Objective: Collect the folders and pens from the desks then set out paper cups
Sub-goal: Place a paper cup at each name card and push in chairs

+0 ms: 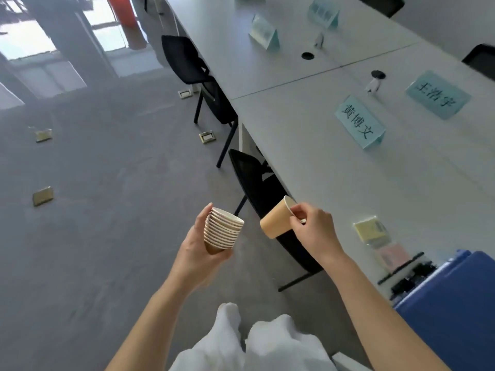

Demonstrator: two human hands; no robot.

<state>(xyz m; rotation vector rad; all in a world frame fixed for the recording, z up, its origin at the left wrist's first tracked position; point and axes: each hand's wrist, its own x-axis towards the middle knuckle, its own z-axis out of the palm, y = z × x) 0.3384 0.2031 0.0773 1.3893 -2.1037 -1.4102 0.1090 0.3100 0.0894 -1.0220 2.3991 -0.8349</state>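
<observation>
Brown paper cups are in both of the person's hands, out over the grey floor (80,236) just short of the long white desk (334,183). In the head view, the left hand (198,253) has its fingers closed around the bottom of a nested stack of cups (221,231), the white rims layered one over another and the whole stack leaning a little to the right. Just beside it, apart from the stack, the right hand (313,231) pinches a single cup (277,222) by its rim between thumb and fingertips, the cup tipped on its side with its mouth facing up toward the desk edge. Under that cup stands a black chair (262,188), pushed in at the desk, with another black chair (187,60) farther along the same side. On the desk top stand pale blue name cards, the nearest name card (359,121) lettered in dark characters. At the near end of the desk lies a blue folder (455,303), with dark pens (401,266) beside it and a pad of yellow sticky notes (371,230) just beyond. Small brass floor sockets (42,195) dot the floor, well apart from each other
</observation>
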